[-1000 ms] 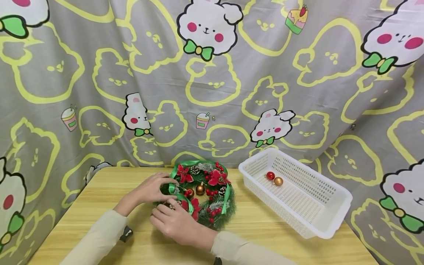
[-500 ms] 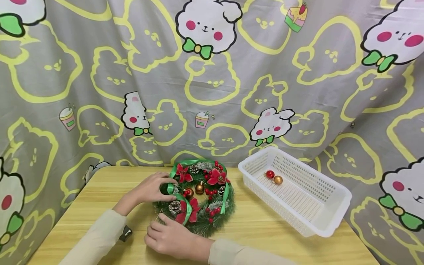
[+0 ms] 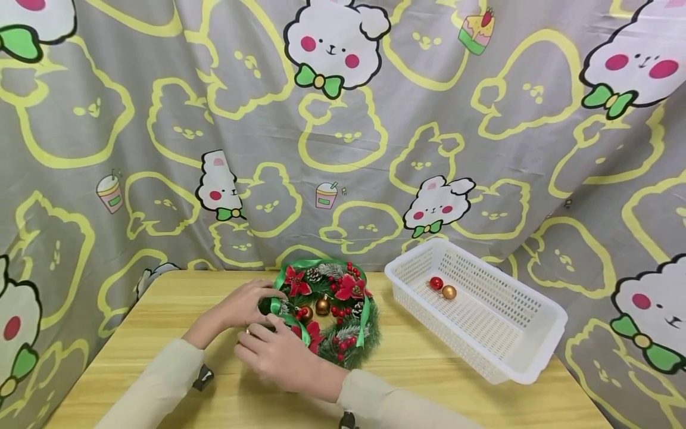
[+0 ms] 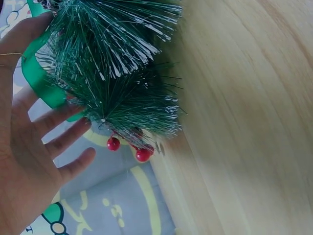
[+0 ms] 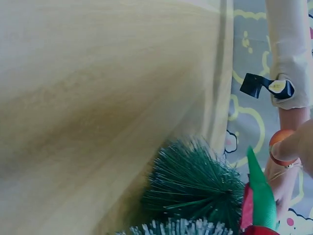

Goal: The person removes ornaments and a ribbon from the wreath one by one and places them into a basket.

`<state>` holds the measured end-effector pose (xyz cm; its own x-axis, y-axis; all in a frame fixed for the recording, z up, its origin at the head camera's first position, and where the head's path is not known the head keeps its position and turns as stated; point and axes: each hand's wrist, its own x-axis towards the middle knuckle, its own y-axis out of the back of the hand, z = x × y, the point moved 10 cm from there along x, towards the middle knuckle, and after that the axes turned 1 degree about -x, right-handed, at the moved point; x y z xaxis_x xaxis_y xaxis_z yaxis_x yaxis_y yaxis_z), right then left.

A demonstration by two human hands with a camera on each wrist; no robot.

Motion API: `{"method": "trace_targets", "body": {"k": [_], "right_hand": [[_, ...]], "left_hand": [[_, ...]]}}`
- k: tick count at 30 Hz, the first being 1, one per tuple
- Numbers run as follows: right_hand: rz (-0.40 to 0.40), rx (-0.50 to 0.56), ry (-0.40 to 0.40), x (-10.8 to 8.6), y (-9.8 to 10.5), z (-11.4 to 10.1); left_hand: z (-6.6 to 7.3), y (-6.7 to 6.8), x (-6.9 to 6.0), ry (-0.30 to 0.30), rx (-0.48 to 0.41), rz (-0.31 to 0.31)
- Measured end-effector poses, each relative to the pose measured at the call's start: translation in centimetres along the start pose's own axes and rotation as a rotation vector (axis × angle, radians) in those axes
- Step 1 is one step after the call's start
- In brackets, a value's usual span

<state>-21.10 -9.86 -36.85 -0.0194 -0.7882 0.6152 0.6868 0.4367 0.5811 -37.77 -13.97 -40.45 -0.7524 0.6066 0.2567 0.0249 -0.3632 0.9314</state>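
beyond both hands hangs a grey cloth curtain (image 3: pixel 343 155) printed with white rabbits; beneath them spreads a pale wood-grain table (image 3: pixel 429 387); off the right hand's side stands a white perforated plastic basket (image 3: pixel 482 322), perhaps kept apart to leave working room; the round green pine wreath (image 3: pixel 324 289) with red flowers lies under both hands; the bare left hand (image 3: pixel 249 305), fingers spread, touches its edge, seemingly steadying it; the bare right hand (image 5: pixel 303 144) pinches a shiny orange-red ball (image 5: pixel 282 138).
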Motion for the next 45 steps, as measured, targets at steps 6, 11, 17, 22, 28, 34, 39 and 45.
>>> {"method": "trace_targets", "body": {"k": [6, 11, 17, 22, 28, 34, 39, 45], "right_hand": [[-0.016, 0.046, 0.002, -0.5, -0.3, 0.0], [-0.026, 0.108, -0.009, -0.9, 0.3, 0.7], [-0.062, 0.240, -0.080, -1.0, 0.9, 3.0], [-0.055, 0.319, -0.112, -1.2, 1.4, 4.9], [-0.133, 0.520, -0.206, -1.3, 1.7, 7.6], [-0.209, 0.672, -0.313, -1.8, 2.3, 10.5], [-0.243, 0.741, -0.382, -2.5, 3.6, 13.0], [-0.271, 0.803, -0.442, -3.8, 4.7, 16.7]], "left_hand": [[0.0, -0.2, -0.1, 0.021, -0.015, -0.039], [0.0, -0.1, -0.1, 0.020, -0.009, -0.038], [-0.1, -0.1, -0.2, 0.015, -0.022, -0.027], [-0.5, -0.4, -0.3, 0.030, -0.035, -0.036], [-0.8, -0.4, -0.2, 0.028, -0.024, -0.017], [-0.5, -0.2, -0.2, -0.004, -0.012, 0.005], [-0.6, -0.4, -0.3, 0.030, -0.025, 0.002], [-0.7, -0.6, -0.5, 0.078, -0.034, -0.003]]}}
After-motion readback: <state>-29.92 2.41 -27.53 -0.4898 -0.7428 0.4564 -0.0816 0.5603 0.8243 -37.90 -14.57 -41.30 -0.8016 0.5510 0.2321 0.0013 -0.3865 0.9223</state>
